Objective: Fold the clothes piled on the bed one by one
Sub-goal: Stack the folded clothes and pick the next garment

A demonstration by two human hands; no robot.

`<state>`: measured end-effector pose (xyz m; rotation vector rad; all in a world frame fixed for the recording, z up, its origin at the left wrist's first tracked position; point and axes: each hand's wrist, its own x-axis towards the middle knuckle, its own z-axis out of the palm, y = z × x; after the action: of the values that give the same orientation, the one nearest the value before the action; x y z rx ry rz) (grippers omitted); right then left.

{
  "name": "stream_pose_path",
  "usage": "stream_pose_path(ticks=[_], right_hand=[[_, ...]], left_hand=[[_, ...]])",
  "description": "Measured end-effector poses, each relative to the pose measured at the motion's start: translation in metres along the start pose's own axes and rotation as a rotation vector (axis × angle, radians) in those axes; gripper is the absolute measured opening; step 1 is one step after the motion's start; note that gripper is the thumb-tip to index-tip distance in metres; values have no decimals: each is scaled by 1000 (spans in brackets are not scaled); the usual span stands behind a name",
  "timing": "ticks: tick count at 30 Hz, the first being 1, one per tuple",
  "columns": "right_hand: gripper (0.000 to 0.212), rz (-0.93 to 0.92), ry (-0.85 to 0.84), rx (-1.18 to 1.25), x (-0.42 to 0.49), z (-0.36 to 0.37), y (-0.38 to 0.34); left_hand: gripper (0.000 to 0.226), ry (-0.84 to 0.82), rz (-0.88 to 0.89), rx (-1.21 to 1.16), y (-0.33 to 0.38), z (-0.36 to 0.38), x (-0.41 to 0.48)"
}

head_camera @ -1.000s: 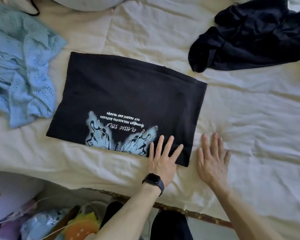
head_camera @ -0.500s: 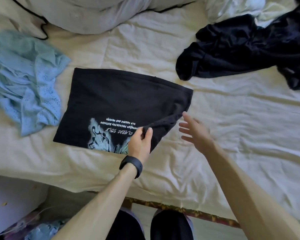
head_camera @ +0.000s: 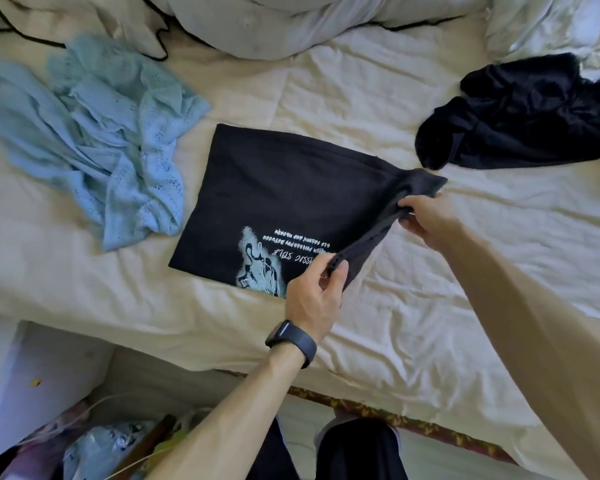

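Observation:
A black T-shirt (head_camera: 284, 195) with a pale blue print and upside-down white lettering lies partly folded in the middle of the bed. My left hand (head_camera: 312, 296), with a dark watch on its wrist, pinches the shirt's near right corner and lifts it. My right hand (head_camera: 426, 220) grips the far right corner, also raised off the sheet. The shirt's right edge hangs stretched between both hands, while its left part lies flat.
A crumpled light blue knit garment (head_camera: 94, 140) lies at the left. A heap of dark clothes (head_camera: 527, 119) sits at the far right. A grey pillow (head_camera: 274, 19) is at the back. The cream sheet (head_camera: 465, 306) covers the bed; bags crowd the floor at lower left.
Both hands were pressed flat at the shirt's near edge a second ago. The left hand then pinched the near corner, and now the right hand has gripped the far corner, lifting the right edge.

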<state>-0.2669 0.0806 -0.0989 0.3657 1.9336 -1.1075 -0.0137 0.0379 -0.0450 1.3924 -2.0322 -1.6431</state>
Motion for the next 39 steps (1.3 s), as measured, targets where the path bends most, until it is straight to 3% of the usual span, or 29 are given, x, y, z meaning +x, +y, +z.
stream_pose_path(ticks=[5, 9, 12, 14, 18, 25, 29, 32, 36, 39], right_hand=[[27, -196, 96, -195, -30, 95, -47], [36, -267, 53, -427, -41, 195, -67], [55, -298, 19, -640, -44, 265, -71], [62, -314, 16, -772, -45, 302, -69], [50, -366, 42, -997, -50, 347, -55], [38, -388, 123, -1074, -48, 369, -50], [53, -356, 39, -886, -50, 377, -53], [52, -436, -31, -611, -66, 372, -52], [28, -521, 58, -396, -92, 322, -11], [25, -494, 224, -441, -104, 271, 38]], left_hand=[[20, 176, -197, -166, -27, -59, 11], [18, 322, -344, -206, -57, -116, 31], [22, 407, -445, -161, -81, -156, 53], [22, 384, -531, -103, -99, -176, 63], [20, 232, -644, 48, -129, -196, 68], [25, 45, -710, 174, -144, -209, 80], [20, -15, -655, 287, -143, -217, 85], [38, 58, -524, 448, -137, -221, 87], [48, 205, -31, 635, -122, -218, 105], [54, 94, 262, 702, -107, -197, 139]])
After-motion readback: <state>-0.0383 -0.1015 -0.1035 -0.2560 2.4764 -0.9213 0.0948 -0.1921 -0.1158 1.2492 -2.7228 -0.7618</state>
